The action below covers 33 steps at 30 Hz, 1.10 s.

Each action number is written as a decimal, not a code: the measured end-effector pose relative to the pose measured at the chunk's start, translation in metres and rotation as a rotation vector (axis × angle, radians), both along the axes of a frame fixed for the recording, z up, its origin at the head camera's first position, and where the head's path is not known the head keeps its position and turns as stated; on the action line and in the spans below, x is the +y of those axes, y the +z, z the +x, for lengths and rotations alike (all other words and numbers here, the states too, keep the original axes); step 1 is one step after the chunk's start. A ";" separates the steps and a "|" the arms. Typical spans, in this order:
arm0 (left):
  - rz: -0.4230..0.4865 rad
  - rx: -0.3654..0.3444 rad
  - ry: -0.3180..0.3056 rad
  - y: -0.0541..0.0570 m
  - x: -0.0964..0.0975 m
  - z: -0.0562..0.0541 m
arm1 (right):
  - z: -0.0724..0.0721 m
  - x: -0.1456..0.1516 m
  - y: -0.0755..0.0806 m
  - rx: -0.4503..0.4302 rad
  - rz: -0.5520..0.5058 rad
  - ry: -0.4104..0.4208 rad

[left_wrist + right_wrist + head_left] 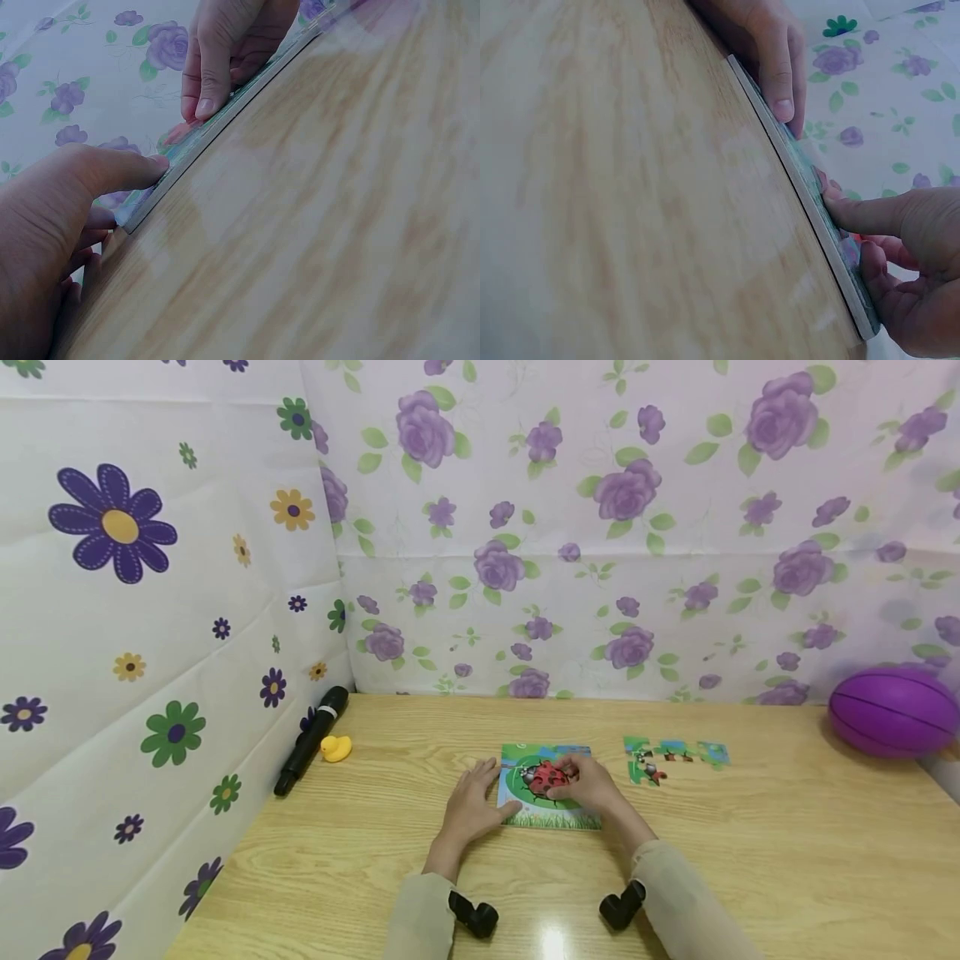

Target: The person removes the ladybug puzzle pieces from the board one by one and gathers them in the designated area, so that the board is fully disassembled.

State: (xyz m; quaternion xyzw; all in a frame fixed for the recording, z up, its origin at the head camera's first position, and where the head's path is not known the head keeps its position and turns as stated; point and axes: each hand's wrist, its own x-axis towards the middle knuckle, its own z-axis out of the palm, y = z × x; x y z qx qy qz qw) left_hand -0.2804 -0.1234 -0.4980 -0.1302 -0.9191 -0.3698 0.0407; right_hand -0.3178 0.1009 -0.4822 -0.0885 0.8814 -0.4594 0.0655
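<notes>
A ladybug jigsaw board point(536, 818) lies flat on the wooden table, with a red spotted ladybug on a green oval. My left hand point(471, 806) rests at its left side, fingers stretched along the edge and thumb on the front left corner. In the left wrist view that thumb point(142, 169) presses the board's top. Over the board's right half, my right hand point(592, 787) pinches a reddish puzzle piece at the ladybug's body, thumb and fingertips low on the picture. The right wrist view shows its thumb point(862, 214) close to the surface; the fingers hide most of the piece.
Several loose puzzle pieces point(675, 750) lie right of the board. A purple ball point(892, 712) sits at the far right. Along the left wall are a black microphone point(311, 739) and a yellow toy duck point(336, 748). A flowered cloth wall point(555, 543) stands behind the table.
</notes>
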 end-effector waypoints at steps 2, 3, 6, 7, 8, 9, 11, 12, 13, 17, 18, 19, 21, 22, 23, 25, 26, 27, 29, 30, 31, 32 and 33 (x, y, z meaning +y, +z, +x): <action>-0.002 -0.004 0.000 0.000 0.001 0.000 | 0.001 0.001 -0.002 -0.003 -0.025 0.003; -0.005 -0.006 0.000 0.000 0.001 0.000 | 0.001 0.002 -0.003 -0.008 -0.042 0.001; -0.019 -0.004 -0.002 0.000 0.002 0.001 | 0.000 0.004 -0.006 -0.019 -0.095 0.006; -0.019 -0.005 -0.002 0.000 0.002 0.001 | 0.000 0.005 -0.008 -0.025 -0.115 0.005; -0.021 -0.005 -0.002 0.000 0.002 0.001 | -0.001 0.005 -0.009 -0.034 -0.141 0.005; -0.024 -0.003 -0.002 0.000 0.002 0.001 | -0.002 0.006 -0.010 -0.041 -0.164 0.001; -0.025 -0.001 -0.002 0.000 0.002 0.001 | -0.003 0.008 -0.011 -0.058 -0.205 -0.007; -0.022 -0.007 0.001 0.000 0.002 0.001 | -0.004 0.008 -0.012 -0.067 -0.222 -0.011; -0.019 -0.006 0.001 0.000 0.002 0.001 | -0.005 0.009 -0.012 -0.074 -0.240 -0.012; -0.002 -0.002 0.004 0.000 0.001 0.001 | -0.006 0.009 -0.011 -0.076 -0.245 -0.031; 0.000 -0.001 0.005 0.000 0.001 0.001 | -0.006 0.009 -0.010 -0.076 -0.244 -0.036; -0.001 0.001 0.006 0.000 0.001 0.001 | -0.006 0.008 -0.010 -0.072 -0.240 -0.042; -0.007 0.003 0.007 -0.001 0.001 0.000 | -0.006 0.007 -0.009 -0.071 -0.243 -0.058; -0.013 0.004 0.007 -0.001 0.001 0.000 | -0.006 0.007 -0.008 -0.071 -0.247 -0.065; -0.019 0.003 0.009 -0.001 0.001 0.000 | -0.005 0.007 -0.008 -0.068 -0.249 -0.067; -0.023 0.001 0.010 -0.001 0.000 0.000 | -0.004 0.007 -0.006 -0.071 -0.265 -0.086; -0.022 0.001 0.010 -0.001 0.000 -0.001 | -0.004 0.006 -0.006 -0.074 -0.277 -0.098; -0.019 0.001 0.010 -0.001 0.000 -0.001 | -0.003 0.006 -0.005 -0.077 -0.289 -0.105; -0.014 0.001 0.007 0.000 0.000 0.000 | -0.002 0.006 -0.003 -0.085 -0.317 -0.127; -0.011 0.003 0.006 0.000 0.000 0.000 | -0.001 0.006 -0.002 -0.093 -0.334 -0.141; -0.010 0.005 0.004 0.000 0.000 0.000 | -0.001 0.007 -0.001 -0.097 -0.345 -0.150; -0.011 0.006 0.003 -0.001 -0.001 0.000 | -0.001 0.007 -0.001 -0.101 -0.356 -0.154; -0.011 0.006 0.003 -0.001 -0.001 0.000 | 0.000 0.008 0.000 -0.106 -0.366 -0.157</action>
